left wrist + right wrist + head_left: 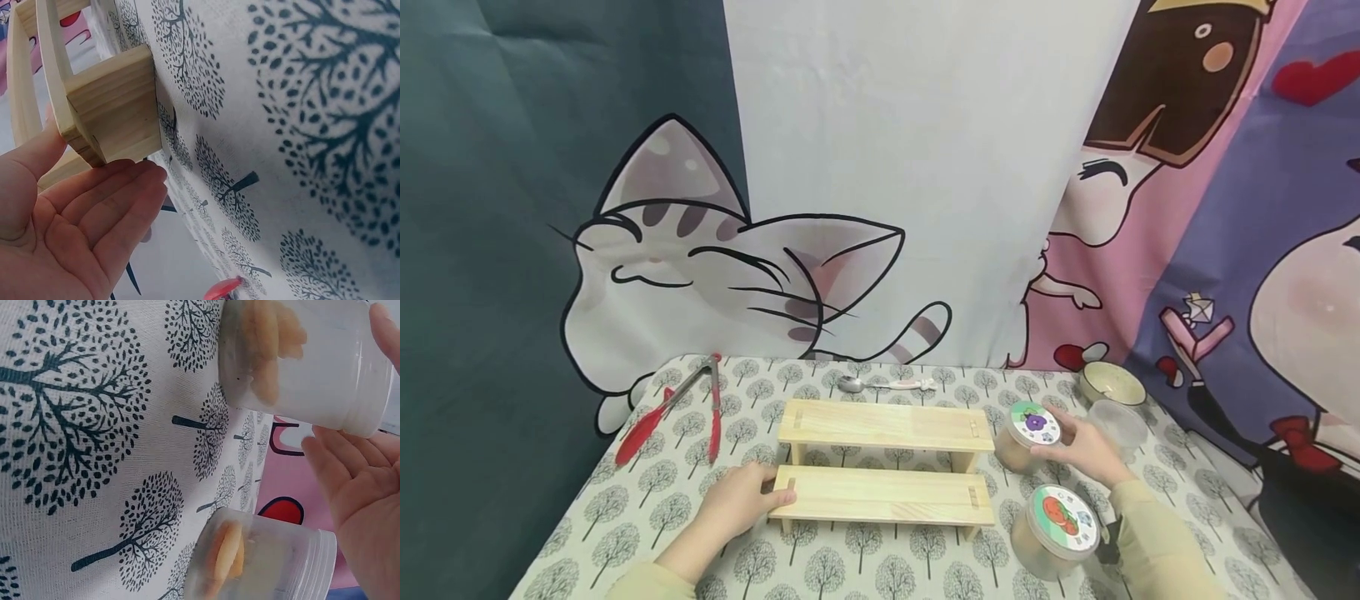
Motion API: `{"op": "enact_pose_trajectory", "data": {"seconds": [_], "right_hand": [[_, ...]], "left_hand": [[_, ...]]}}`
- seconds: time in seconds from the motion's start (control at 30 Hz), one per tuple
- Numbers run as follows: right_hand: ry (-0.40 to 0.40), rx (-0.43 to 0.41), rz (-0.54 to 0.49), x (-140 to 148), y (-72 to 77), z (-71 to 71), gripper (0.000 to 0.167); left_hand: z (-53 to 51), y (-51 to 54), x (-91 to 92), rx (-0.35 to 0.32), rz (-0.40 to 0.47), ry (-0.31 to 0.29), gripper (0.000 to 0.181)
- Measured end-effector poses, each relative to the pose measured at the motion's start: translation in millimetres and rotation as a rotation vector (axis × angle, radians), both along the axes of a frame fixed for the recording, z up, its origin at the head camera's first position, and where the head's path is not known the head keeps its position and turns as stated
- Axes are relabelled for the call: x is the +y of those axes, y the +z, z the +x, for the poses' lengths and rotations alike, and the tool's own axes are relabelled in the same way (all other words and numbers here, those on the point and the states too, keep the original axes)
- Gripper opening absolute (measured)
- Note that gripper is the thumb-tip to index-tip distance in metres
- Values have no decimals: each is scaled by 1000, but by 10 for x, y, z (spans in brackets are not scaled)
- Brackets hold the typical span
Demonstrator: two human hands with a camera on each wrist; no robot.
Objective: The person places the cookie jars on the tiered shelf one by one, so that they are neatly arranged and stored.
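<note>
In the head view, my left hand holds the left end of the front shelf of a two-step wooden stand. Its thumb lies over the board, and in the left wrist view the fingers touch the end by the leg. My right hand grips a clear jar near its lid, which has a purple picture label. That jar stands on the cloth beside the stand's right end. In the right wrist view, tan pieces lie inside the jar. Nearer me stands another jar with an orange-red picture on its lid.
Right of my right hand are a clear container and a pale bowl. Red-tipped tongs lie spread at the left. A spoon lies behind the stand. Tree-print cloth covers the table, with a cartoon curtain behind.
</note>
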State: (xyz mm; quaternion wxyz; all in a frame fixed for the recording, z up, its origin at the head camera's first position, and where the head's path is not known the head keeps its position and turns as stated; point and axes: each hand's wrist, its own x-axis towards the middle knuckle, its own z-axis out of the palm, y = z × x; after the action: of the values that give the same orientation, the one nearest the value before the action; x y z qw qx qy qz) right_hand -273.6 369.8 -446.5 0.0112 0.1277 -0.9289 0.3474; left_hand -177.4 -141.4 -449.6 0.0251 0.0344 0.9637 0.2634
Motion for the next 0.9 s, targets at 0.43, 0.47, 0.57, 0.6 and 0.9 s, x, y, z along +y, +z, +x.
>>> {"op": "enact_pose_trajectory", "data": {"seconds": [0.43,0.47,0.57,0.6,0.9], "right_hand": [[-26,-20,2,-2,8,26,92],[-28,-21,-3,0,13,29,91],[-44,-27,-5,26,21,39,91],[-50,-28,-7,35,24,45,91],[-74,-20,3,62,163,146,91]], "left_hand": [[3,-10,-11,11,15,-10,38],[5,-8,-13,11,13,-10,38],[8,-5,-13,13,9,-13,39],[9,-5,-11,14,9,-14,39],[14,3,-12,16,21,-13,40]]}}
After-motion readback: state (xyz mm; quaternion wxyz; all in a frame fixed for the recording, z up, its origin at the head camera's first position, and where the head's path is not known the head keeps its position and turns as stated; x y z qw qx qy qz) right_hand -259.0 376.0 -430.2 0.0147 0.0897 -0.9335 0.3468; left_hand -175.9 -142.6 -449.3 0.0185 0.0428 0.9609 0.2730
